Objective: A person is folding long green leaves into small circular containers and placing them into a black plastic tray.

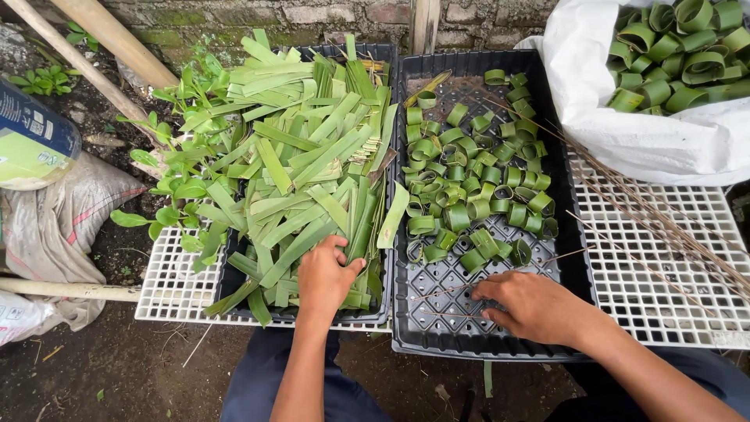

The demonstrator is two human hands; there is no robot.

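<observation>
left hand (325,277) fingertips are buried among leaf strips (305,180), laid lengthwise away; grip unclear; right hand (531,306) is pinched on a thin stick (500,275).

Green leaf strips (305,164) and rings (469,187) fill black trays (574,270).

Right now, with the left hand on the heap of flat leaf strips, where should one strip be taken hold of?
Probably by its near end, coming from the front edge of the left tray. The leaf strips lie flat and long, running mostly away from the person, with the near ends loose under the left hand. A pinch across the narrow width there should slide one out lengthwise rather than lift the overlapping pile.
</observation>
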